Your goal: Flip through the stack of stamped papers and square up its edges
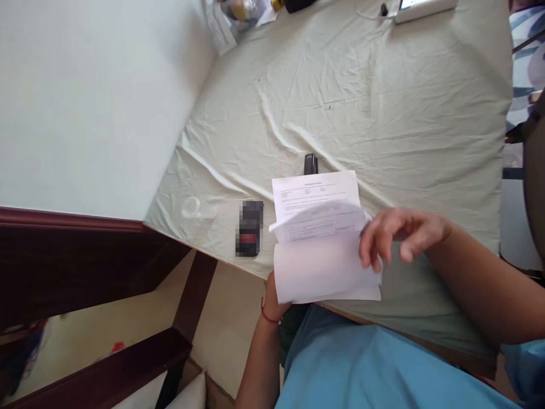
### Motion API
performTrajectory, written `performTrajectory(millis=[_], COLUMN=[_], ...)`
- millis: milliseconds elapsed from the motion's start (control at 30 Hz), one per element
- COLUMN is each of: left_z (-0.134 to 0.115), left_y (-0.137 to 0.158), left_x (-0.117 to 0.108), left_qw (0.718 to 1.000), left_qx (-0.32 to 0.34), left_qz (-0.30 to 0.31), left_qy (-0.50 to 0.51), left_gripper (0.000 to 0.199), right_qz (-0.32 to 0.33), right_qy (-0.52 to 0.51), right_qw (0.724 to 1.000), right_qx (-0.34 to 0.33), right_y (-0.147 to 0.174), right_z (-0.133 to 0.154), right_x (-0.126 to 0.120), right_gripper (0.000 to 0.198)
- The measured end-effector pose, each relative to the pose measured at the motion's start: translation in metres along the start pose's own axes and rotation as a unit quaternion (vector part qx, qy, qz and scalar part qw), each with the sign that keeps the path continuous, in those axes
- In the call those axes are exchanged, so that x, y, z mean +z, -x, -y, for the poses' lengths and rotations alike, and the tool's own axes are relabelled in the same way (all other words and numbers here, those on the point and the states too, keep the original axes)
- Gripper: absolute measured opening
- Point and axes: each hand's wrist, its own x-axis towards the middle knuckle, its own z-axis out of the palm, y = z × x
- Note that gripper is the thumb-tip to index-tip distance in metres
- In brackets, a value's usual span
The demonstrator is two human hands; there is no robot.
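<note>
A stack of printed papers lies at the table's near edge, its lower part reaching over that edge. One sheet is bent up in a curl, and a blank white page covers the lower half. My right hand is at the right edge of the pages, fingers bent and thumb apart, with nothing seen between them. Under the lower left corner of the papers is my left hand, its fingers hidden by the sheets. Just beyond the top edge sits a black stapler-like object, partly covered by the stack.
Left of the papers lies a dark pixelated phone-like object, with a clear tape-like ring further left. A pale wrinkled cloth covers the table. A white device and a plastic bag stand at the back. A wall borders the left.
</note>
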Motion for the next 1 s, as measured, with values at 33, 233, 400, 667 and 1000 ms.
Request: performTrajectory(millis=[33,233,400,667,1000], left_z=[0.001,-0.003,-0.002,0.003,0.004], left_y=[0.000,0.002,0.006,0.008,0.010], left_x=[0.001,0.008,0.009,0.010,0.013], left_qw=[1.000,0.998,0.997,0.998,0.996], left_qx=[0.016,0.001,-0.015,0.008,0.022], left_qz=[0.001,-0.007,-0.009,0.001,0.000], left_qy=[-0.006,-0.065,-0.072,-0.069,-0.082], left_gripper=[0.026,0.038,0.042,0.047,0.046], right_qz=[-0.099,-0.581,-0.577,-0.525,-0.519], right_qy=[-0.002,0.169,0.230,0.153,0.271], right_qw=[0.995,0.796,0.781,0.836,0.807], right_qx=[-0.012,-0.006,0.058,0.044,0.076], right_y=[0.003,0.000,0.000,0.003,0.002], right_z=[-0.005,-0.038,-0.047,-0.051,-0.048], right_x=[-0.002,-0.023,-0.031,-0.037,-0.029], right_gripper=[0.022,0.026,0.045,0.046,0.008])
